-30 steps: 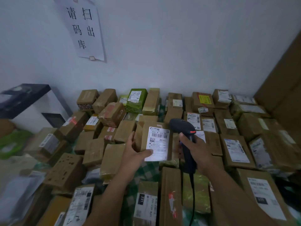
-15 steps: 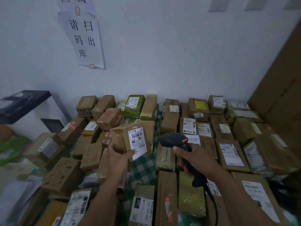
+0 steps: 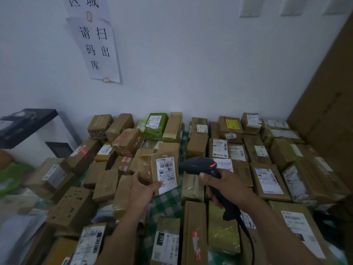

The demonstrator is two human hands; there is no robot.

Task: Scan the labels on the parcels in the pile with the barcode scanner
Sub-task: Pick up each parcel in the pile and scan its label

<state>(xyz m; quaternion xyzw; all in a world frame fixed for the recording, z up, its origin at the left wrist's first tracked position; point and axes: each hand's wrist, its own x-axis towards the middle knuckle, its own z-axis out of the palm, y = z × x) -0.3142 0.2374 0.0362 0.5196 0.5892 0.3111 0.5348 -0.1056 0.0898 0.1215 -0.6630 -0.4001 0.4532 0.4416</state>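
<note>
Your left grip is clamped on a parcel: the thumb lies over the lower corner of its label and the fingers wrap the left face. The parcel is lifted clear of the pile, over the middle of the surface, with the label turned up and to your right. Your right grip is closed round the handle of the scanner, whose nose sits just beside the label's right edge.

The step in hand looks like reading this one label. To do it well:

- Slide your thumb off the label. It sits near the lower barcode and could block a line of it.
- Square the label to the scanner's window. The nose seems to aim across the label rather than at it, so turn your left wrist a little toward the scanner or swing the nose in.
- Back the scanner off slightly. So close, the beam may not span the whole code.
- The wrapping looks glossy, so a slight tilt should stop glare.
- Mind the cable, which trails over parcels near you and could drag one.
</note>
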